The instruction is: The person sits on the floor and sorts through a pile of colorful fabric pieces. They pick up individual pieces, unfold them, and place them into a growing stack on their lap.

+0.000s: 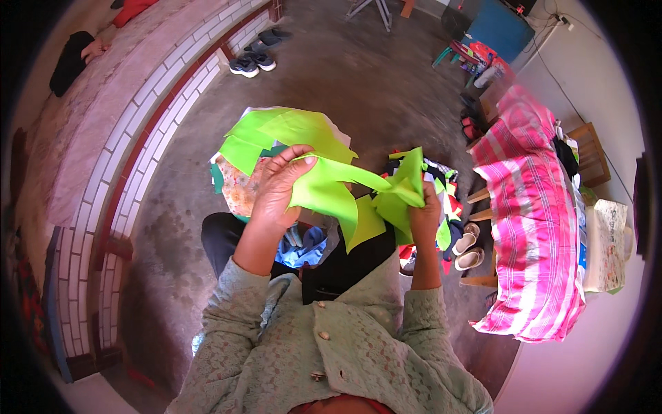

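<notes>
Lime-green fabric pieces (331, 185) stretch between my two hands above my lap. My left hand (279, 181) pinches the cloth at its upper left corner, thumb on top. On the other side my right hand (426, 207) grips a bunched, folded part of the green fabric; some of its fingers are hidden behind it. Beyond my left hand, more lime-green cloth (296, 127) lies spread over a floral-patterned surface (236, 186). Past my right hand sits a heap of mixed scraps (448, 196) in green, red, black and white. Blue cloth (303, 248) shows below my left wrist.
A white-brick ledge (131, 152) runs along the left, with dark shoes (252, 63) beside it. To the right stands a table under a pink checked cloth (527, 228). Light slippers (469, 247) rest on the floor near the scraps. A blue box-like object (500, 38) is at the far right.
</notes>
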The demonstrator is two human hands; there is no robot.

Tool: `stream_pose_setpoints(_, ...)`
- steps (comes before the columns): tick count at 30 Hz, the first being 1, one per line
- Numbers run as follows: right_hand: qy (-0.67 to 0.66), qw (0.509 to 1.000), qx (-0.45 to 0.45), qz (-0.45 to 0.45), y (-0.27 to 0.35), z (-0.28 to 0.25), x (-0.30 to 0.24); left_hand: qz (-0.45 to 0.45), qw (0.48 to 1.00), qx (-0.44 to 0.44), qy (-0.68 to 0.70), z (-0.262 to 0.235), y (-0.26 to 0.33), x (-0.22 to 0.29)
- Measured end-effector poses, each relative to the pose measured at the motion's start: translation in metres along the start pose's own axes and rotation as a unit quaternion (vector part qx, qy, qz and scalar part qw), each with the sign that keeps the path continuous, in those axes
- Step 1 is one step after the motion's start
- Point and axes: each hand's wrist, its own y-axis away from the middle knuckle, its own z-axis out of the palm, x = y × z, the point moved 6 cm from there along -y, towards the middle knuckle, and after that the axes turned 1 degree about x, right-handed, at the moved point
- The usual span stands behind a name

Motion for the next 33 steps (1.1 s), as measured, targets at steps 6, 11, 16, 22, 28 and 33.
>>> stream_pose_setpoints(6,0.100,0.992,-0.072,-0.006,0.015,0.031,0.008,0.011,0.998,-0.005,-0.055,0.017,0.006,0.048)
stream_pose_setpoints(11,0.132,0.986,-0.103,0.001,0.016,0.042,0.025,0.023,0.998,0.033,-0.049,0.012,0.008,0.064)
stream_pose_setpoints(16,0.083,0.988,-0.116,0.052,0.023,0.041,0.057,0.013,0.999,0.027,-0.035,0.008,0.002,0.057)
stream_pose_setpoints(22,0.057,0.998,-0.018,0.016,0.026,0.021,0.051,0.042,0.998,0.031,-0.033,0.005,0.011,0.052)
stream_pose_setpoints(28,0.041,0.998,-0.036,-0.019,0.034,0.009,0.038,-0.001,0.999,-0.031,-0.024,-0.017,0.019,0.023)
stream_pose_setpoints(33,0.109,0.974,-0.195,-0.029,0.049,0.012,0.025,-0.021,0.999,0.002,-0.032,-0.015,0.018,0.012)
